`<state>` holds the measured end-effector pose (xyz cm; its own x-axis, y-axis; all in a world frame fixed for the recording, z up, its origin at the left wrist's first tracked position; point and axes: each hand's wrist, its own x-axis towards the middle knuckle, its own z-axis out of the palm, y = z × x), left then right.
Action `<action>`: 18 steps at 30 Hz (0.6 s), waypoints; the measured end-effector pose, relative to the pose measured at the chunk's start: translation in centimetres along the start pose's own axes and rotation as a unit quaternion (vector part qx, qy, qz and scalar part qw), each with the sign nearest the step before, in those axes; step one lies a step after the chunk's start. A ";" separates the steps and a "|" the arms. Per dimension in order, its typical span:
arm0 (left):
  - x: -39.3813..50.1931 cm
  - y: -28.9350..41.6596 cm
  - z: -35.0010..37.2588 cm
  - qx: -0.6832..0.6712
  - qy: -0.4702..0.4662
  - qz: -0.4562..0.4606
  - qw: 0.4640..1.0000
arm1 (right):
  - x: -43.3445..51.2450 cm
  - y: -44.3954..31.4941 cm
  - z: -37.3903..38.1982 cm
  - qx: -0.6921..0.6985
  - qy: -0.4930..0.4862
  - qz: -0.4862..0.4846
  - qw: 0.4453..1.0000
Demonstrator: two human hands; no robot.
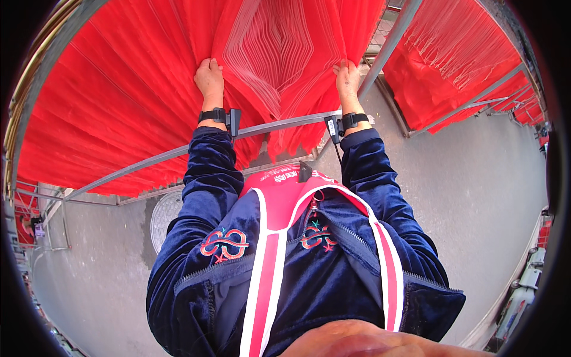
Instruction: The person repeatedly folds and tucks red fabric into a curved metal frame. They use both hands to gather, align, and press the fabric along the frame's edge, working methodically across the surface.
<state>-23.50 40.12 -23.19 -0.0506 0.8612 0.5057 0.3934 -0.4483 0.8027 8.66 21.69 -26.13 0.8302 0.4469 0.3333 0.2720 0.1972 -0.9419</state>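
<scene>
Many layers of thin red cloth [129, 102] hang side by side from a metal frame in front of me. My left hand [209, 76] grips folds of this cloth at the upper middle. On the other side of a gap in the layers, my right hand [347, 76] holds more of the red cloth near its edge. Between my hands, the pale edges of the stacked layers [276, 58] form a diamond-like pattern. Both arms reach forward over a metal rail [285, 125], and each wrist bears a black strap with a small device.
At the right, a second metal rack holds red cloth [450, 76] with pale strings. A slanted grey pole [388, 49] stands close beside my right hand. A round manhole cover [167, 218] lies in the grey pavement, left of my body. Vehicles [519, 303] stand at the far lower right.
</scene>
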 end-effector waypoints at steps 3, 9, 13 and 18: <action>-1.9 0.6 0.5 -0.033 -0.013 -0.019 0.999 | -0.8 0.3 -0.1 -0.060 -0.023 -0.015 0.998; -6.2 2.4 2.0 -0.087 -0.066 -0.011 0.994 | -4.3 0.2 1.3 -0.050 -0.098 0.026 0.994; -7.6 3.0 3.0 -0.112 -0.102 -0.034 0.988 | -5.6 -0.7 2.3 -0.015 -0.167 0.074 0.983; -8.3 2.5 4.3 -0.123 -0.104 -0.034 0.986 | -7.0 -1.6 3.6 0.114 -0.130 0.143 0.974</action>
<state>-18.14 32.92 -26.74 0.1298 0.9103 0.3932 0.1606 -0.4106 0.8976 0.65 21.37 -26.83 0.6963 0.7126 0.0853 -0.0933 0.2078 -0.9737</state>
